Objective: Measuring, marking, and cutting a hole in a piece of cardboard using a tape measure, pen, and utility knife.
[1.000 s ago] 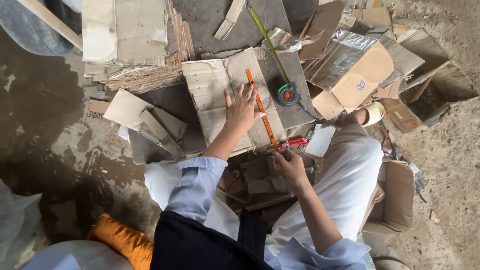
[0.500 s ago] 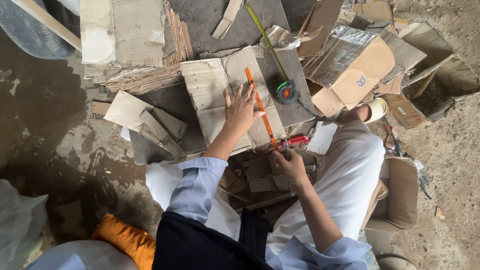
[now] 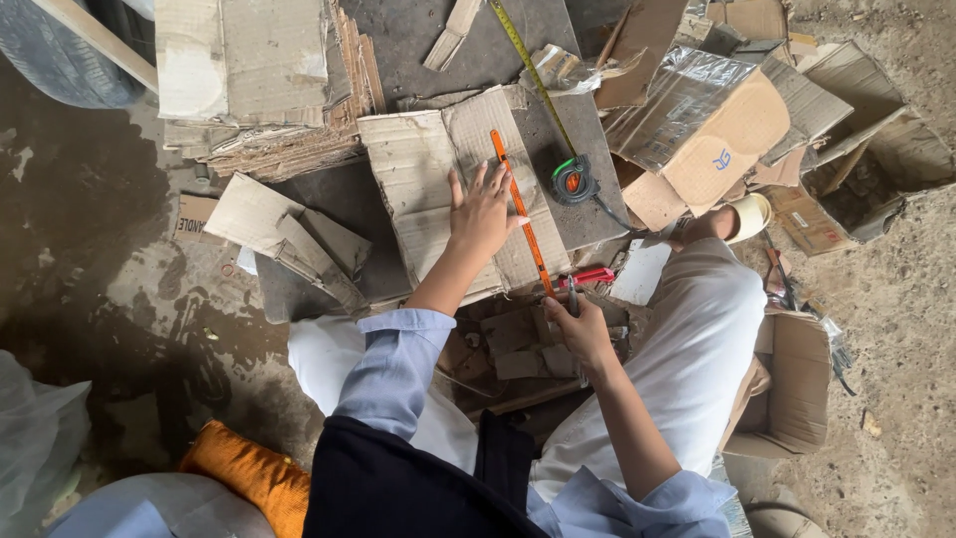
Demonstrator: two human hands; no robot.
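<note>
Scrap-strewn concrete floor: left hand [image 3: 481, 211], fingers spread flat, pins an orange ruler [image 3: 519, 209] on a cardboard sheet [image 3: 418, 189], while right hand [image 3: 578, 329] grips what looks like a cutter at the ruler's near end; steady downward pressure keeps the edge true.

The floor [image 3: 110, 259] is grey, dirty and dark with wet at nine o'clock. A dark board [image 3: 418, 50] lies on it at twelve o'clock. A stack of cardboard [image 3: 259, 90] sits at eleven o'clock. Torn boxes [image 3: 717, 130] are piled at two o'clock. An open box [image 3: 797, 389] rests at four o'clock. An orange cushion [image 3: 249, 473] lies at seven o'clock.
</note>
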